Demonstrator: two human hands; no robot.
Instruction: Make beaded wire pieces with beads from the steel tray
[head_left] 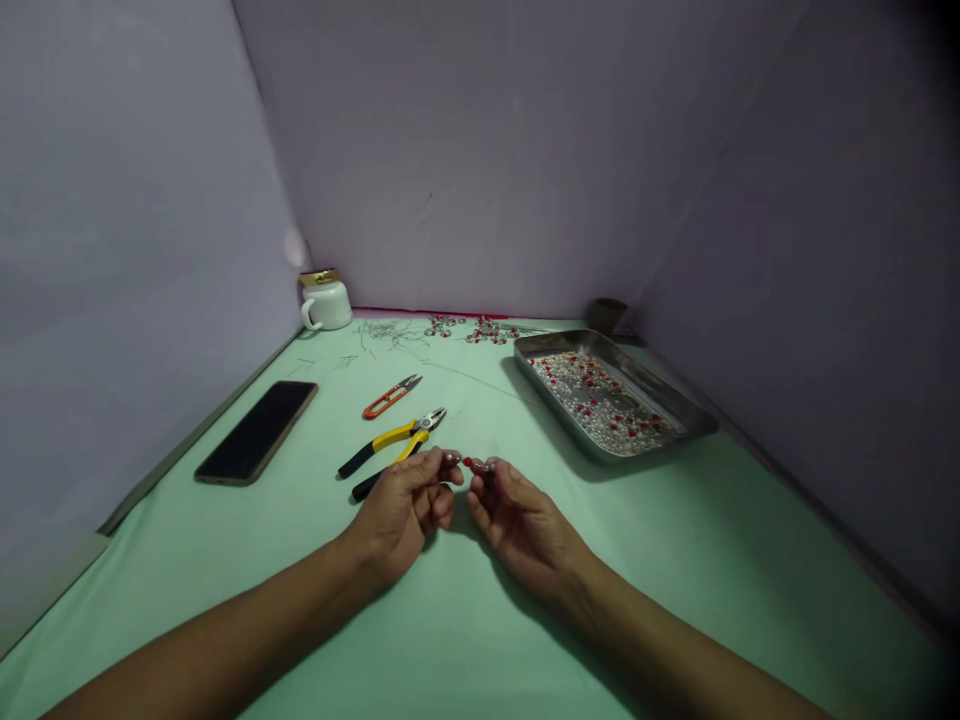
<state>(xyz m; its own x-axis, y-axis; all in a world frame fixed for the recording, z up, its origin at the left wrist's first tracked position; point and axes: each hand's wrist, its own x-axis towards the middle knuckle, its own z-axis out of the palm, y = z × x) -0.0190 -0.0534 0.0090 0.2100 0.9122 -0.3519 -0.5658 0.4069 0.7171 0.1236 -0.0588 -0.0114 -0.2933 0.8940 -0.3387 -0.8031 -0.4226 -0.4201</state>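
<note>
Between my two hands, just above the green cloth, is a short row of beads [468, 462], one red and the others pale and shiny. My left hand [409, 500] is closed in a pinch on its left end. At the right end, the thumb and fingers of my right hand [529, 520] pinch it too. Whatever wire or thread joins the beads is too fine to make out. Combination pliers [397, 436] with yellow and black handles lie by my left hand, their lower handle partly hidden behind it. Orange thread snips [390, 397] lie beyond the pliers.
A metal tray [559, 425] of loose white and red beads stands at right. A black phone [259, 432] lies at left. Along the back are a white mug [328, 304], thin wire pieces [390, 332], beaded clusters [491, 330] and a dark cup [606, 315]. Pale walls enclose the table.
</note>
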